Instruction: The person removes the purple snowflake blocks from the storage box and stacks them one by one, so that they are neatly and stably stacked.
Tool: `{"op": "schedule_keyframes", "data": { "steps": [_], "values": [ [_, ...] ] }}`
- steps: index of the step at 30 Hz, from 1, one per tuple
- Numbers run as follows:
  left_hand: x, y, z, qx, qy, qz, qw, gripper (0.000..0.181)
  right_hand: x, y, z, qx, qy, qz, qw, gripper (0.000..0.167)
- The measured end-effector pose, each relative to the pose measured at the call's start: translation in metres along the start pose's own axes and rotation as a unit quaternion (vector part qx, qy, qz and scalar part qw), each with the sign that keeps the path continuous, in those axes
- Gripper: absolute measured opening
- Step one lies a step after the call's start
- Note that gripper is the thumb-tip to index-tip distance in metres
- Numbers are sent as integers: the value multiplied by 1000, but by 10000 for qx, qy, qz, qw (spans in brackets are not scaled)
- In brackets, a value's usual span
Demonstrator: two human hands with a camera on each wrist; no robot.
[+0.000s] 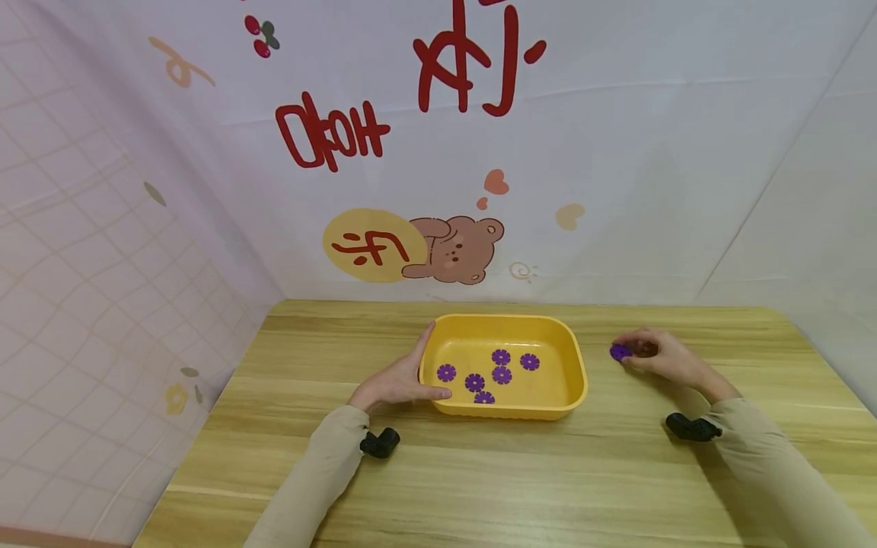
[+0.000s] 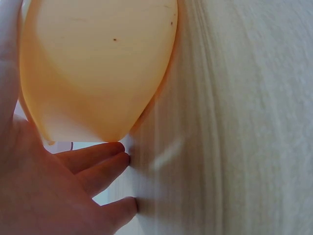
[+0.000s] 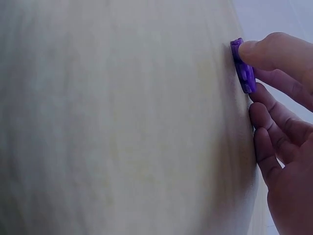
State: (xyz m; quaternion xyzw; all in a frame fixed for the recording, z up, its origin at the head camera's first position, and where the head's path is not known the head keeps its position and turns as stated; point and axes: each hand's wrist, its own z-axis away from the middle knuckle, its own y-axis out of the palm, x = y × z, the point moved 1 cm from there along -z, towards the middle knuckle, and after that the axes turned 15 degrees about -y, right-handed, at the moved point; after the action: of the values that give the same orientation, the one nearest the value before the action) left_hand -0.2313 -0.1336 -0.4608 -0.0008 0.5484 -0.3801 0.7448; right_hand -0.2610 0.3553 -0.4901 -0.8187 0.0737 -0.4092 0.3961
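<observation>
A shallow yellow plastic basin (image 1: 527,411) sits on the wooden table. Several purple notched discs (image 1: 530,361), like snowflake building pieces, lie scattered on its bottom. My left hand (image 1: 400,378) holds the basin at its left end, the thumb over the front rim and a finger along the left side. In the left wrist view, the other fingers (image 2: 105,178) rest against the table beside the basin wall (image 2: 98,73). To the right of the basin, my right hand (image 1: 661,356) pinches a purple snowflake disc (image 3: 244,71) at the tabletop, thumb on its face.
The wooden table (image 1: 479,479) runs back to a white cloth wall (image 1: 617,167) printed with red characters and a bear. A pale grid-patterned cloth (image 1: 82,304) hangs at the left. Black wrist devices (image 1: 692,428) are on both sleeves.
</observation>
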Motion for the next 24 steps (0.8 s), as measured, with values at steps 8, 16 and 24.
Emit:
{"op": "schedule_keyframes", "data": {
  "steps": [8,16,24],
  "values": [
    [1,1,-2,91,70,12,9999,120,-1,0,1,26,-98,-242,9997,38],
    [1,0,-2,84,61,55,9999,120,-5,-1,1,88,-219,-386,9990,43],
    [1,0,-2,38,99,4,9999,120,-4,-1,0,65,-267,-377,9989,42]
  ]
}}
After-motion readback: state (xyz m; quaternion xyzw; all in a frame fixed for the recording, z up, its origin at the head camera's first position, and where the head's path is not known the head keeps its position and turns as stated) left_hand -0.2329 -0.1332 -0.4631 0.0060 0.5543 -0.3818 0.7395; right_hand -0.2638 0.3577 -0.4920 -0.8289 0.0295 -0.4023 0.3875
